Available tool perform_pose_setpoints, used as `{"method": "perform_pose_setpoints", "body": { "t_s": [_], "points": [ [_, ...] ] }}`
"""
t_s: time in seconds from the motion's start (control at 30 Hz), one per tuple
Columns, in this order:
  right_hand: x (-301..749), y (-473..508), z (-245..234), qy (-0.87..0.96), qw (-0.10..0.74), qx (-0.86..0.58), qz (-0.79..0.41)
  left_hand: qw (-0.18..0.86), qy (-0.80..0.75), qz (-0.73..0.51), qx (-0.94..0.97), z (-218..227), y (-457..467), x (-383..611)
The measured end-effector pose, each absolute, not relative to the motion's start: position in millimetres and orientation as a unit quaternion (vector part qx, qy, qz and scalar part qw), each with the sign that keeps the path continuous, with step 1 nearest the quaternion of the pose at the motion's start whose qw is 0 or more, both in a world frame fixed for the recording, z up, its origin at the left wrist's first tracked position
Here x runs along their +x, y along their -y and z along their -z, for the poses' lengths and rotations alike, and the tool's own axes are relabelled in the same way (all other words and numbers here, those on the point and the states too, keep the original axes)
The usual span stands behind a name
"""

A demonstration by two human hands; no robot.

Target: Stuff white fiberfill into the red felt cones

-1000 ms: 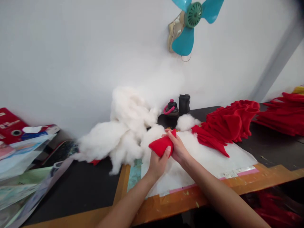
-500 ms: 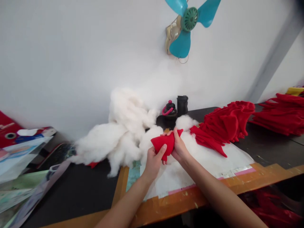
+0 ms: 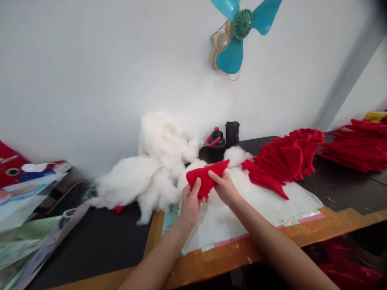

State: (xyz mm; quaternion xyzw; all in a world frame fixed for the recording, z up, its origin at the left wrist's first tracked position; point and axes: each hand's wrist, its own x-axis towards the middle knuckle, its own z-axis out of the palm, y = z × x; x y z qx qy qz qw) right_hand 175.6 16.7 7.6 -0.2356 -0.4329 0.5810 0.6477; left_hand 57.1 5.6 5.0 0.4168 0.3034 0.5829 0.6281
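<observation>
Both my hands hold a small, stuffed, pointed piece of red felt (image 3: 203, 180) above the white sheet. Its tip points up and to the right. My left hand (image 3: 190, 207) pinches its lower side, thumb on top. My right hand (image 3: 224, 187) grips its right side, with the fingers across it. A large heap of white fibre stuffing (image 3: 142, 181) lies just left of my hands and touches the sheet. A stack of cut red felt pieces (image 3: 286, 159) lies to the right.
The white sheet (image 3: 290, 205) lies on an orange-taped wooden board edge (image 3: 229, 255). A black flask (image 3: 217, 140) and a black cup (image 3: 232, 134) stand behind. A teal wall fan (image 3: 238, 32) hangs above. More red felt (image 3: 353, 147) lies far right; plastic bags (image 3: 27, 205) lie left.
My hands have turned the red felt piece, and its tip now points further to the right. The piece looks flatter and more stretched, and my hands have drawn slightly apart.
</observation>
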Motion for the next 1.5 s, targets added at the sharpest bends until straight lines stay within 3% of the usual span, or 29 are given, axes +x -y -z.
{"method": "perform_pose_setpoints", "body": {
  "t_s": [0.17, 0.37, 0.67, 0.9, 1.03, 1.1, 1.33, 1.5],
  "points": [
    [179, -21, -5, 0.494, 0.625, -0.27, -0.541, 0.603, -0.315, -0.584, 0.443, -5, -12, 53],
    [189, -29, -5, 0.509, 0.642, -0.316, -0.478, 0.494, -0.399, -0.575, 0.516, -3, -20, 47],
    [180, -21, -8, 0.541, 0.643, -0.405, -0.361, 0.492, -0.383, -0.569, 0.535, -2, -22, 43],
    [190, -25, -9, 0.406, 0.709, -0.268, -0.51, 0.519, -0.358, -0.607, 0.484, -10, -17, 45],
    [190, -19, -13, 0.429, 0.633, -0.217, -0.607, 0.535, -0.338, -0.599, 0.491, -12, -19, 42],
    [188, -16, -15, 0.461, 0.61, -0.235, -0.6, 0.537, -0.329, -0.594, 0.501, -12, -20, 41],
    [190, -23, -6, 0.461, 0.637, -0.286, -0.548, 0.539, -0.322, -0.549, 0.552, -7, -14, 47],
    [190, -24, -7, 0.469, 0.667, -0.276, -0.509, 0.58, -0.286, -0.581, 0.494, -10, -12, 47]
  ]
}}
